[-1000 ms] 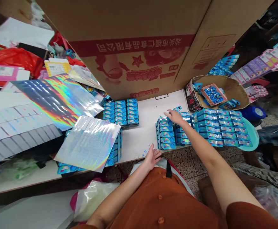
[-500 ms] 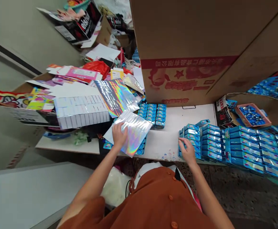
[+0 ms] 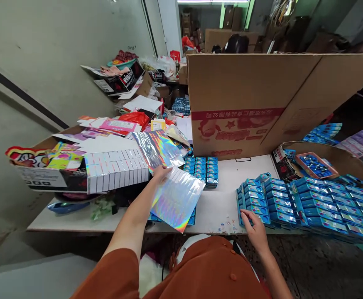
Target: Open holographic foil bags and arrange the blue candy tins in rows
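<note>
My left hand (image 3: 161, 174) lies at the upper corner of a shiny rainbow-silver sheet (image 3: 178, 199), where a second holographic sheet (image 3: 158, 149) comes close. Its fingers are mostly hidden behind the back of the hand, so I cannot make out a grip. Under the lower sheet, rows of small blue packs show at its edges. Beside the near left corner of the stacked blue packs (image 3: 254, 201) is my right hand (image 3: 254, 228), thumb and forefinger slightly apart, fingertips at the packs' edge and nothing visible between them. More blue packs (image 3: 202, 168) sit behind the lower sheet.
A tall cardboard box (image 3: 231, 91) stands at the back of the white table (image 3: 219, 207). On the left, a bundle of white-edged cards (image 3: 117, 170) leans by a carton (image 3: 44, 176) of colourful packaging. On the right, a pink tray (image 3: 315, 165) of small blue pieces sits in an open carton.
My view has tilted up. My left hand has slid from the middle of the shiny sheet to its upper corner. My right hand stays beside the blue packs.
</note>
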The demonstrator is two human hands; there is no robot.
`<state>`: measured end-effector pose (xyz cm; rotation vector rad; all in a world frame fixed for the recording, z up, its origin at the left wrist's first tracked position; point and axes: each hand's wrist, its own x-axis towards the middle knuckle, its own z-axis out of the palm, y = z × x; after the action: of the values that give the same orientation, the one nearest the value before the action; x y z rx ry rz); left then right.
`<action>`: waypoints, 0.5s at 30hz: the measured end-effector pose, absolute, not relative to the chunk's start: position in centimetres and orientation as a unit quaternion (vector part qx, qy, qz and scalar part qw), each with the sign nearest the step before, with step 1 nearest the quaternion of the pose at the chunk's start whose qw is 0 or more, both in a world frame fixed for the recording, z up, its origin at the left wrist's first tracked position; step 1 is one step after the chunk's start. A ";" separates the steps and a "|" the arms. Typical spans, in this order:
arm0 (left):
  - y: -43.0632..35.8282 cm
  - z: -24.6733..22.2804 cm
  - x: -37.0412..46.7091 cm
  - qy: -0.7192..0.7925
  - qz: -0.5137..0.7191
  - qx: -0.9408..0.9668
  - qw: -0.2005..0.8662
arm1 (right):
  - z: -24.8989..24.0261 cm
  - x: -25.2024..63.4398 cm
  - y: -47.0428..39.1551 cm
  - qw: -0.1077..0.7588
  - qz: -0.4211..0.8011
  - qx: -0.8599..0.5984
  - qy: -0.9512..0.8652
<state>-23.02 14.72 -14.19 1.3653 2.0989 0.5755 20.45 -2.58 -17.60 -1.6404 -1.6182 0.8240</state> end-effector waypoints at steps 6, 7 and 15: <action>12.6 -10.2 -21.0 0.643 0.272 0.641 0.319 | -17.0 20.3 -3.3 0.343 0.260 -0.642 -0.634; 11.7 -9.1 -20.2 0.602 0.292 0.676 0.309 | -16.2 19.7 -2.9 0.351 0.239 -0.635 -0.645; 4.0 -0.9 -12.9 0.420 0.376 0.765 0.310 | -6.7 13.5 2.2 0.397 0.119 -0.470 -0.779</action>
<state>-12.95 4.04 -0.89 2.0214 1.1082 0.9935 13.47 2.23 -6.71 -1.1918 -1.9747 0.3004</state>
